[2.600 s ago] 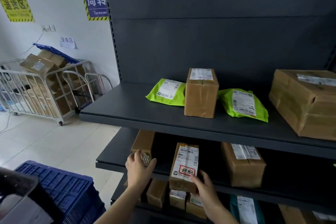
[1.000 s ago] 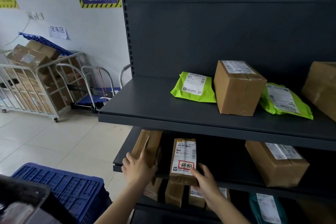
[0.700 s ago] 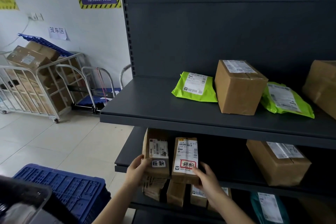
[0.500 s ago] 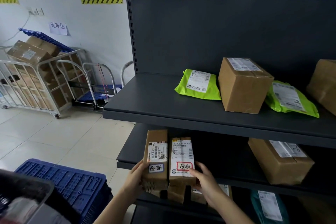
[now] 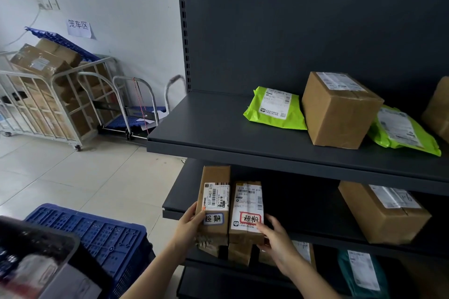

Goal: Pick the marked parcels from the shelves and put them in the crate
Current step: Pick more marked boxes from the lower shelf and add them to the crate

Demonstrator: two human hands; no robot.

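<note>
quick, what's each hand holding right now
Left hand: grips the blue-marked parcel at its left edge.
Right hand: grips the red-marked parcel at its right edge.

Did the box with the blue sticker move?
Yes. The blue-marked parcel has swung round to face out and come forward over the middle shelf's front edge, beside the red-marked parcel.

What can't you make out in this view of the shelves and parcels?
Head view:
- Small brown boxes: mostly hidden behind the blue-tagged brown parcel and red-tagged brown parcel.
- Far-right brown cardboard box: cut off by the right edge.
- Dark object, bottom left: blurred.
</note>
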